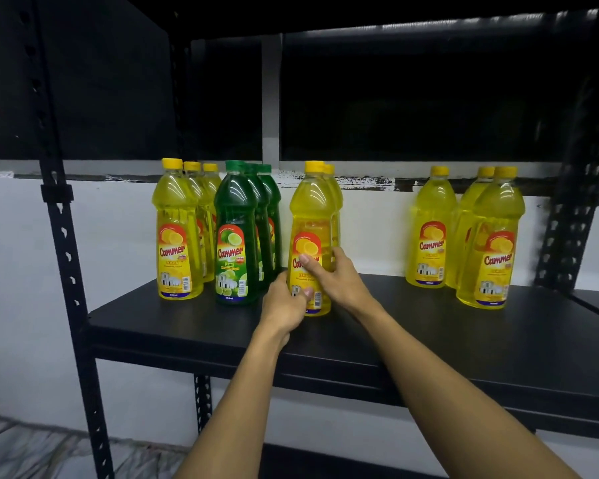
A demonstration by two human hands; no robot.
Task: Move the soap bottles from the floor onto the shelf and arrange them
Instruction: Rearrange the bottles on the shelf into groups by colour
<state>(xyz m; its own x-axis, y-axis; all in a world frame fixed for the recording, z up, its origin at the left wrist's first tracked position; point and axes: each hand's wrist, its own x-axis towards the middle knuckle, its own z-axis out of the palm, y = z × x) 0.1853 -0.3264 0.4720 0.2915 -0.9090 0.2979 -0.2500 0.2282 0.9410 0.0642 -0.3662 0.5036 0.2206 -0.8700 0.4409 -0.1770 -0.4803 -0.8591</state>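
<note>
**Both hands on front lemon bottle, mid-shelf, lining it up**

Front yellow bottle point(311, 236) stands upright on the black shelf point(412, 326), third row from the left, a second yellow bottle point(333, 202) right behind it. Left hand point(284, 305) is curled round its base, thumb across the lower label. Right hand point(339, 274) wraps the right side at label height, one finger laid over the label. So both hands are clamped on the same bottle, neither free.

Handling, my read:
- Full to the shoulder, so likely hefty; weight sits low.
- Thin clear plastic, probably gives if squeezed hard. Not fragile.
- Smooth glossy wall, slick; paper label is the better grip surface.
- Best hold looks like the waist at label height, or low on the base for sliding. Cap point(314, 165) is too narrow for steering.

Around it:
- Green lime row point(237, 236), three deep, just left of the left hand. Knuckles are close; a nudge left could knock the front one.
- Yellow row point(177, 233), three deep, further left.
- Loose yellow group point(488, 243) of three at right, well apart, not in a straight row; probably needs tidying.
- Shelf upright point(63, 236) at far left, out of the way.
- No floor bottles in view.
</note>
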